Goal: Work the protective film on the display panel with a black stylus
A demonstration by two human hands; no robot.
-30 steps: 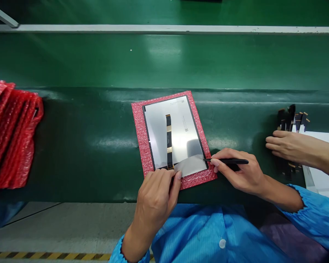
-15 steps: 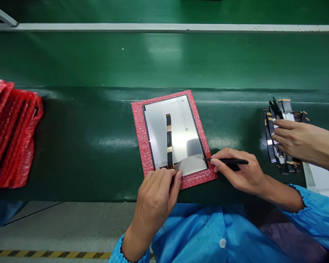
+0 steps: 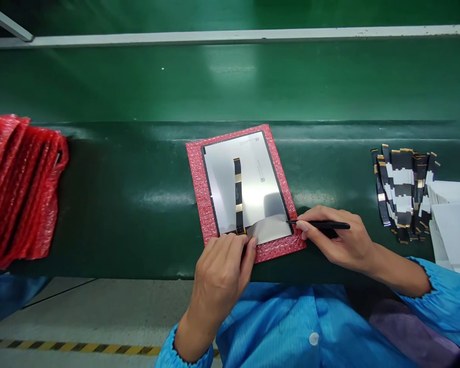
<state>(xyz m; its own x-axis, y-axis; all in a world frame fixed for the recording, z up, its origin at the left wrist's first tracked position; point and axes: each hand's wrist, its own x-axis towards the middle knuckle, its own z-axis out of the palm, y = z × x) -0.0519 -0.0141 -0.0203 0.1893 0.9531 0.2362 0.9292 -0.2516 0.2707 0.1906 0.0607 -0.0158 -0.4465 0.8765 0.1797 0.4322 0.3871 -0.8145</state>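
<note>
A display panel (image 3: 222,179) lies back side up on a red bubble-wrap bag (image 3: 198,189). A black flex cable (image 3: 238,194) with gold bands runs up across it from the lower edge. Along the panel's lower right part sits a curved silvery film (image 3: 270,229). My left hand (image 3: 224,266) is closed at the lower edge, fingertips by the cable's end and thumb at the film's left end; what lies under the fingers is hidden. Black tweezers (image 3: 325,225) are held in my right hand (image 3: 337,237), their tip touching the film's right end near the panel's edge.
Several red bubble-wrap bags (image 3: 23,194) stand stacked at the left. On the right lies a pile of flex cables (image 3: 402,189) beside a stack of white sheets (image 3: 454,220). A pale rail (image 3: 230,37) crosses the back of the green bench (image 3: 130,204).
Another person's hand, which was over the flex cable pile at the right, has left the view. The view has shifted slightly; my hands keep the same hold.
</note>
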